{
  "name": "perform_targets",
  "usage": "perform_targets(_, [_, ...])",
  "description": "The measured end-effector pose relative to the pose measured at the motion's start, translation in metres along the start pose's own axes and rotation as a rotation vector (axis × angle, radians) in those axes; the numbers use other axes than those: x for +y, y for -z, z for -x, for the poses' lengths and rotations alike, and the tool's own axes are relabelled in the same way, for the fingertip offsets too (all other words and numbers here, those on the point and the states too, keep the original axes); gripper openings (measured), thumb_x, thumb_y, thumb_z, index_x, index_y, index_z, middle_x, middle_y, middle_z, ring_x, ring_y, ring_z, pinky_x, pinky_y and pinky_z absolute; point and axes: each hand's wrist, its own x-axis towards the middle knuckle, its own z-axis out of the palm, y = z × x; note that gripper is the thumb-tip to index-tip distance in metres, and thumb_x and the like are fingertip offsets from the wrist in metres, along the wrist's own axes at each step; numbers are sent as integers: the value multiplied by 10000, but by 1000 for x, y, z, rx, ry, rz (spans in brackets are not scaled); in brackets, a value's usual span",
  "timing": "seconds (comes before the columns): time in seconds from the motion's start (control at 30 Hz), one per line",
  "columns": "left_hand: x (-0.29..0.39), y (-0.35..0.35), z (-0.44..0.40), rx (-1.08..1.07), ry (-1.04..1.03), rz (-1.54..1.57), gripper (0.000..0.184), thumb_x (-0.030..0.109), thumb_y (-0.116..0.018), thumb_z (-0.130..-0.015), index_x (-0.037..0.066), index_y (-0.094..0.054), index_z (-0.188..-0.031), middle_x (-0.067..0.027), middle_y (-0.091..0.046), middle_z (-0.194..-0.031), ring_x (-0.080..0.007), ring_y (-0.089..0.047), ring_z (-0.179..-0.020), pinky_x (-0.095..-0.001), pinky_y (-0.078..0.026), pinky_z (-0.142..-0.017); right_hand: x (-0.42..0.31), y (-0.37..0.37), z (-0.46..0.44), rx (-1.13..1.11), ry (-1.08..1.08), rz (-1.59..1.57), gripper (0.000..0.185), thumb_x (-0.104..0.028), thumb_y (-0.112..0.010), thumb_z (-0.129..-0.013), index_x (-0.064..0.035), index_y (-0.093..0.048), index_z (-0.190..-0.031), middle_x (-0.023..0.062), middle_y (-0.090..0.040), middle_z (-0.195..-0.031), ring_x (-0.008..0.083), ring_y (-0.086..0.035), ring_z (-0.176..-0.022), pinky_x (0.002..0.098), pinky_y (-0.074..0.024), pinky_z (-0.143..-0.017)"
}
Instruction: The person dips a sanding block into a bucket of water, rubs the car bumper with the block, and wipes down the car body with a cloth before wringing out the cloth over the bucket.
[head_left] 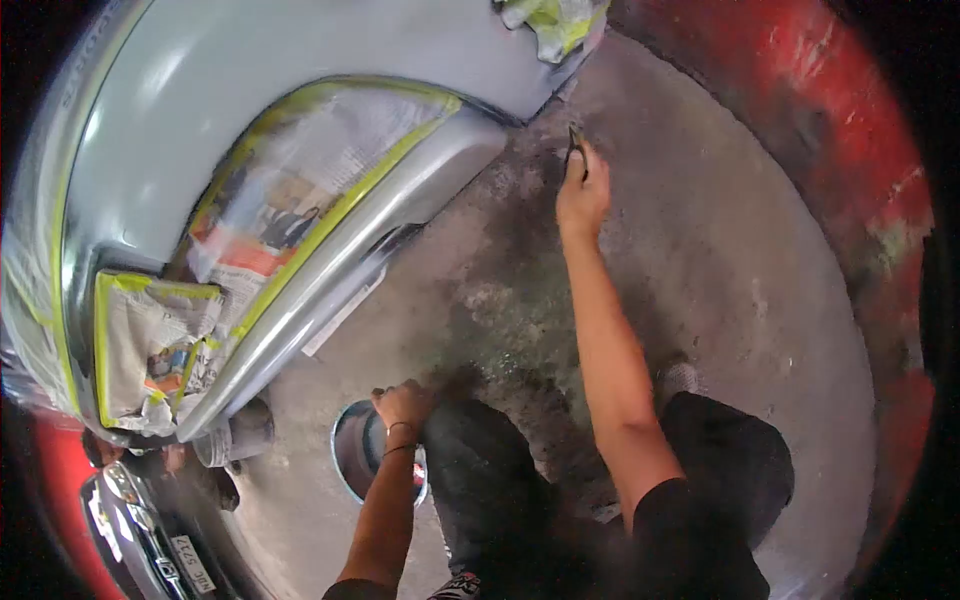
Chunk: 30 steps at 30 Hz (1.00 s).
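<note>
Masking paper (335,145) already covers parts of the left bumper (200,115) (what remains, we can't tell), our right hand's (585,198) fingers grasp a dark object (574,142) off its far end, and our left hand (404,405), grip unclear, meets the near bucket (350,452).

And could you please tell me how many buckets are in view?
2: one round bucket at the left hand, and one grey bucket near the silver bumper; others may be hidden.

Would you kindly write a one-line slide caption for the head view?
Right hand holding a small dark object near a partly masked grey car panel, left hand at a bucket.
</note>
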Motion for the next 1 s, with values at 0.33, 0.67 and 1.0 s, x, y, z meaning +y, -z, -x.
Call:
perform_targets(0.33, [5,9,-2,-128,24,-38,495,597,-563,-902,173,-820,-921,-137,-790,-934,-306,-761,-923,-486,-373,-1059,-184,-16,15,19,559,-282,368,-56,-568,-1044,-1,-624,-1403,218,-630,-1433,393,-531,-1411,460,-395,-1198])
perform_targets(0.67, [2,1,-4,-116,14,-53,461,588,-593,-892,195,-828,-951,-116,-795,-946,-299,-764,-913,-473,-368,-1055,-160,-12,11,18,563,-199,404,-2,-489,-1041,10,-564,-1437,236,-574,-1474,397,-518,-1410,469,-427,-1169])
perform_targets(1.0, [4,8,2,-115,9,-54,494,625,-608,-879,180,-818,-923,-117,-790,-895,-301,-763,-847,-481,-389,-1049,-115,-10,31,-47,457,-75,509,48,-503,-997,46,-492,-1506,260,-549,-1500,421,-518,-1394,472,-405,-1174])
